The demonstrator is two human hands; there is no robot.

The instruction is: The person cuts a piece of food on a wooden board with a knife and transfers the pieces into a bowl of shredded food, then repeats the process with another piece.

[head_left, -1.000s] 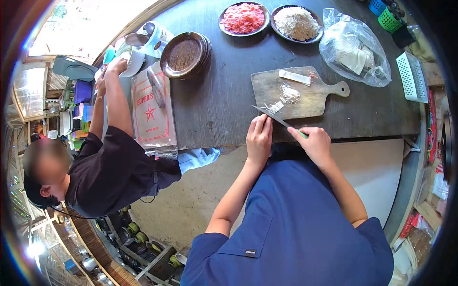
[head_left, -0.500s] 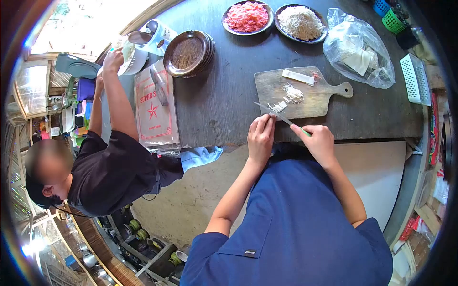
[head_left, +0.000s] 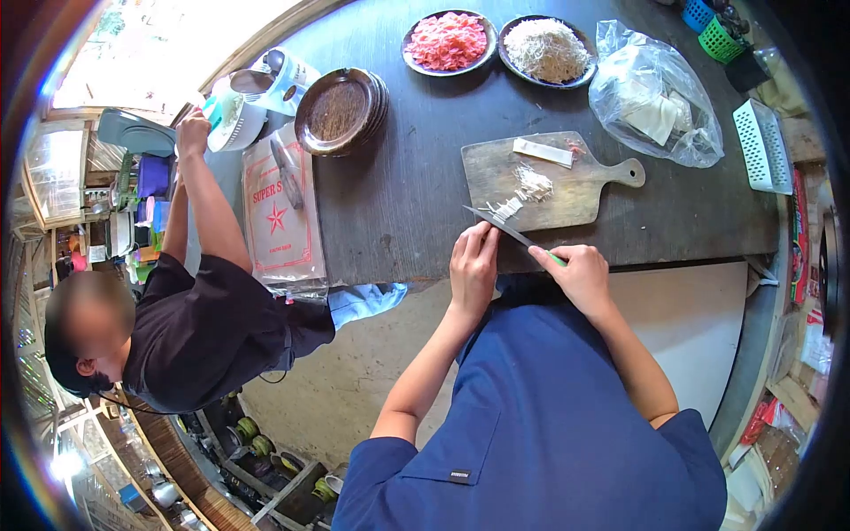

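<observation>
My right hand (head_left: pixel 577 276) is closed round the green handle of a knife (head_left: pixel 509 229). Its blade points up and left across the near-left corner of the wooden cutting board (head_left: pixel 580 205). Beside the blade, my left hand (head_left: pixel 474 265) has its fingers bent and pressed together at the board's near edge; whatever is under the fingertips is hidden. Just beyond the blade lie short white slices (head_left: pixel 503 211), with a small heap of thin white shreds (head_left: pixel 533 182) farther up. A flat white block (head_left: pixel 543 152) rests near the board's far edge, reddish bits beside it.
Behind the board stand a plate of pink-red pieces (head_left: pixel 449 42), a plate of pale shreds (head_left: pixel 547 51) and a clear plastic bag (head_left: pixel 657 97) with white contents. Stacked brown plates (head_left: pixel 336 111) and a printed plastic packet (head_left: pixel 282 212) lie left, near another person (head_left: pixel 204 327) handling a white container (head_left: pixel 239 119).
The view has shifted slightly. The knife blade now lies closer to my left fingertips, and my right hand sits a little nearer my left. The other person's hands have moved slightly at the container.
</observation>
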